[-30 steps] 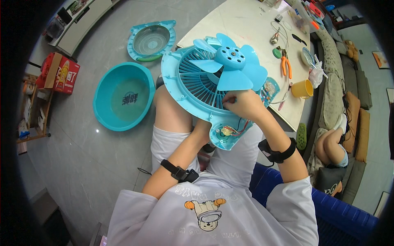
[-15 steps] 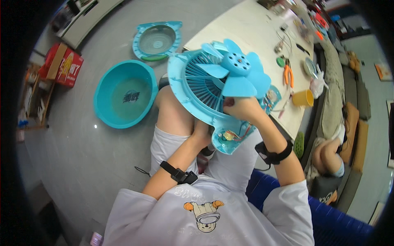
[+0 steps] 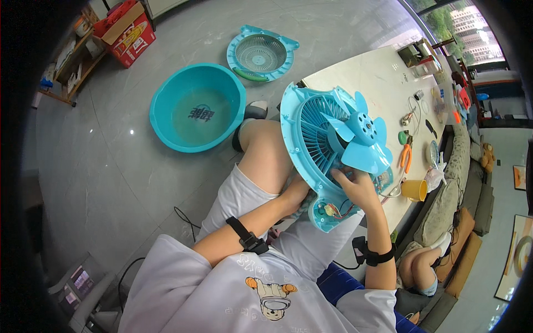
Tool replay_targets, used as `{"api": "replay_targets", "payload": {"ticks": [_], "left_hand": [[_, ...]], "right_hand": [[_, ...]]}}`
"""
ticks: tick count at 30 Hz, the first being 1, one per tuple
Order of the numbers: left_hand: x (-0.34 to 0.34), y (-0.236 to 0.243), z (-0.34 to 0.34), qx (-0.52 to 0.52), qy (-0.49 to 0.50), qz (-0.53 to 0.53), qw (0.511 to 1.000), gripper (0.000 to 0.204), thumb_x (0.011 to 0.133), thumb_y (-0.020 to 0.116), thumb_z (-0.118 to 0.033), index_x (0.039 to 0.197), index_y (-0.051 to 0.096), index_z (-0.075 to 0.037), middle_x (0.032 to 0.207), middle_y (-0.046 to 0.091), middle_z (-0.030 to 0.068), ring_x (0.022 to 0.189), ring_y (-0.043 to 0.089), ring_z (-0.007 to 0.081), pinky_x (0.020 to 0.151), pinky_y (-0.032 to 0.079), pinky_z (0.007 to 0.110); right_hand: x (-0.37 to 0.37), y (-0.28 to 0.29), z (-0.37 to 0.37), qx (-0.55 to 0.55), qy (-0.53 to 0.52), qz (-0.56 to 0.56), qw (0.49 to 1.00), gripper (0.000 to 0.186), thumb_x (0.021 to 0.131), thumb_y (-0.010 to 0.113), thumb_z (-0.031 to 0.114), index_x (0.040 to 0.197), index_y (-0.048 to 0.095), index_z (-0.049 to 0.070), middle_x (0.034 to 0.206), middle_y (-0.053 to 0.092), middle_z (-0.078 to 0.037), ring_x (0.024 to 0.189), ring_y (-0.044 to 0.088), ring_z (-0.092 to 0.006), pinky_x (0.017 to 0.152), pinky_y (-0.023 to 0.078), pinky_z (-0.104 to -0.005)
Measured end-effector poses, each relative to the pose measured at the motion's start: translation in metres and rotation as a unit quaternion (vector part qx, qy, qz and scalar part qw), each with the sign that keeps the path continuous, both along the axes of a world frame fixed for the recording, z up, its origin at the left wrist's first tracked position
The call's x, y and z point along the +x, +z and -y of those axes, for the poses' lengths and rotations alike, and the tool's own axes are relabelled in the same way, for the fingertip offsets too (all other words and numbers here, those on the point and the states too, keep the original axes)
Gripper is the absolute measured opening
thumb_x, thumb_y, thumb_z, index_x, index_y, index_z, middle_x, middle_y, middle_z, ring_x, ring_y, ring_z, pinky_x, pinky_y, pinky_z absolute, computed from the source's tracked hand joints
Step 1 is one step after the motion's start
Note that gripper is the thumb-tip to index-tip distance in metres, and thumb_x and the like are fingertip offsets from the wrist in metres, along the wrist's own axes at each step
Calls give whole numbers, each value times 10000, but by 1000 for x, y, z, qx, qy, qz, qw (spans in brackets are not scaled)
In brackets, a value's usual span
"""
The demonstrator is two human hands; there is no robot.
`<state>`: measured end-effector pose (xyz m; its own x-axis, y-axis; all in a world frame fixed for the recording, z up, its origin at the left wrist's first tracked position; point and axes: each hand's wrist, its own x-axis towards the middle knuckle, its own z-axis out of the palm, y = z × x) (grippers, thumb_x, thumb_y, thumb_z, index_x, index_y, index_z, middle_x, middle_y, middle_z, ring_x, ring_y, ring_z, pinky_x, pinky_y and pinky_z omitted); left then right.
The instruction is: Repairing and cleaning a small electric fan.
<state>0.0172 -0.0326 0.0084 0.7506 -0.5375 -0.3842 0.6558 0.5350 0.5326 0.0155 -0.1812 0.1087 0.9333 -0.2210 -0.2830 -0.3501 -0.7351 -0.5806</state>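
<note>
**Both hands on a blue fan body held over the lap**

The person sits with a light-blue fan housing propped on the bare knees, beside the near edge of the bench. The housing is tilted, its ribbed grille and the fan blades facing up toward the right. At its lower end the base is open, with small wires and parts showing inside.

The right hand is closed on the lower rim of the housing, just under the blades, fingers wrapped over the edge. The left hand sits below and behind the housing, pressed against its underside; its fingers are mostly hidden, so how tightly it grips cannot be told. Each wrist carries a black strap.

On the floor, well apart from the hands, stands a teal basin with water in it, and beyond it lies a separate round grille cover. On the bench, near its right edge, lie orange-handled pliers, and at the near right corner stands a yellow cup. A red box stands on the floor at the far left.
</note>
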Motion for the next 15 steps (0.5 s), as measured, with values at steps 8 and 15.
{"api": "replay_targets", "payload": {"ticks": [8,15], "left_hand": [[-7,-20,-1,-30,-9,-15,999,156,864,593,-231,907,611,-82,637,543,-24,445,388,28,408,286,195],[11,-6,7,153,3,230,961,336,851,630,-139,1154,556,-12,1028,612,95,927,584,212,814,476,345]], "right_hand": [[7,-5,-4,36,17,19,999,342,804,727,167,1025,563,-36,846,594,-90,729,539,-168,666,470,-327],[12,-14,2,-51,29,128,990,275,773,753,177,908,619,-21,754,615,-126,636,555,-238,599,457,-358]]}}
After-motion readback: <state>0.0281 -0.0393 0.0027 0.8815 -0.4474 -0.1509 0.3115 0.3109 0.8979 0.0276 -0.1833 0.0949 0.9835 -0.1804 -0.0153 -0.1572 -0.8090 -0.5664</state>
